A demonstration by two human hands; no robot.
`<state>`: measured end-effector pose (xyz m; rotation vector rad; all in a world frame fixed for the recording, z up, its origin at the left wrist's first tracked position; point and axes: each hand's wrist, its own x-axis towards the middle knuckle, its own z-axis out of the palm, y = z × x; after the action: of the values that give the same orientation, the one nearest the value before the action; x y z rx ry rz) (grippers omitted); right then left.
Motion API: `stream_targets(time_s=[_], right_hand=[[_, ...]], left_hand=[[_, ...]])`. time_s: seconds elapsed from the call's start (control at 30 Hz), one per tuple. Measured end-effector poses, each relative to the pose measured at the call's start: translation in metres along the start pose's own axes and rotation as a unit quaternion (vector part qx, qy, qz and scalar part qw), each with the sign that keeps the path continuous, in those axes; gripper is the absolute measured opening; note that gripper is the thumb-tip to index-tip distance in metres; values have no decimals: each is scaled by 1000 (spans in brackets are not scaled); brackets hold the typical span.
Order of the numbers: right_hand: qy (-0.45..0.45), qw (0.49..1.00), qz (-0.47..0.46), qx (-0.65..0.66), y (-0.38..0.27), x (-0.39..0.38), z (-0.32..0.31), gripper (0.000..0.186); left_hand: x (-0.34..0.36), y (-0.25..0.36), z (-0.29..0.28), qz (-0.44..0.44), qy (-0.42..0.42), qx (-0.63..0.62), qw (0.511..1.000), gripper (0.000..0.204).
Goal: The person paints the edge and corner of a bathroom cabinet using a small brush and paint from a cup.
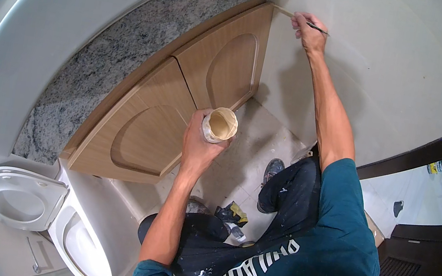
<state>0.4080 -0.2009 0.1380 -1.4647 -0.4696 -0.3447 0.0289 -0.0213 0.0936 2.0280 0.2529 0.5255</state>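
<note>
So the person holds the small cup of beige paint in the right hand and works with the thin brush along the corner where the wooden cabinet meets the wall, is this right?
Not quite. The head view shows the cup in the left hand. The right hand holds the thin brush, whose tip is at the corner where the wooden cabinet meets the wall. The rest is right.

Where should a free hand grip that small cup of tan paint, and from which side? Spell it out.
Grip the small cup around its side wall, below the rim, coming from the side turned away from the left hand, which already wraps the near side. It is round and open-topped, with tan paint inside, so a wrap around the wall likely keeps it level and fingers out of the mouth.
</note>
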Motion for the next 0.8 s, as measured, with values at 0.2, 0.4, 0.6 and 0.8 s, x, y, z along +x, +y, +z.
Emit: stream_targets(time_s=[0.2, 0.4, 0.6, 0.8], right_hand=[[-22, 1000, 14, -5, 4, 0, -1, 25], [1, 1000, 10, 12, -1, -3, 3, 26], [-21, 1000, 16, 1, -5, -8, 9, 25], [10, 1000, 8, 24, -4, -8, 7, 23]], left_hand=[[0, -3, 2, 10, 2, 10, 1000, 64], [0, -4, 0, 6, 1, 8, 1000, 64], [-1, -2, -1, -5, 1, -9, 1000, 62], [-1, 3, -1, -9, 8, -39, 999, 56]])
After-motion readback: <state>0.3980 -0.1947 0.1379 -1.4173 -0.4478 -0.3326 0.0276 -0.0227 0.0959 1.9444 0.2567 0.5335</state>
